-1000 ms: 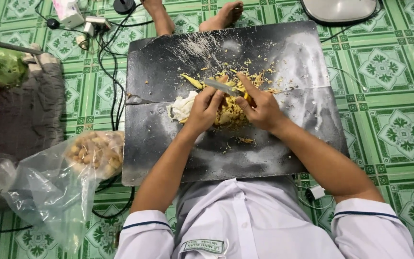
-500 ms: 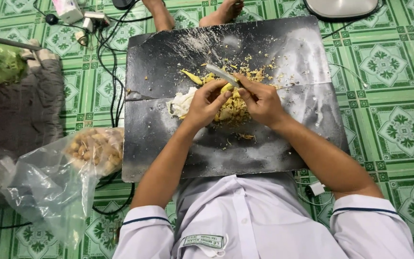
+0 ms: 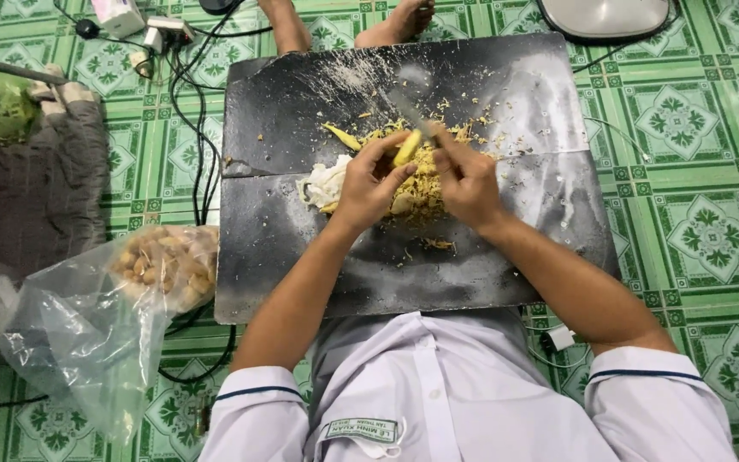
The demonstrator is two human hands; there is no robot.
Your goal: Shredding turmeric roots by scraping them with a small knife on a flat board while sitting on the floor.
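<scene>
My left hand (image 3: 369, 184) holds a small yellow root piece (image 3: 406, 148) over a dark board (image 3: 301, 248) on the floor. My right hand (image 3: 465, 178) grips a knife (image 3: 410, 111) whose blade points up and away, its edge against the yellow piece. Under both hands lies a pile of yellow peelings (image 3: 421, 184). A pale whitish scrap (image 3: 325, 181) lies left of the pile.
A clear plastic bag (image 3: 87, 325) with several tan root pieces (image 3: 164, 261) lies at the board's left. Black cables (image 3: 190, 111) and plugs run at upper left. A grey cloth (image 3: 36, 197) is far left. Bare feet (image 3: 387, 26) rest beyond the board. Green patterned floor tiles surround everything.
The knife blade has swung from lying across the piece to pointing away, and both hands have shifted slightly while working the yellow piece.
</scene>
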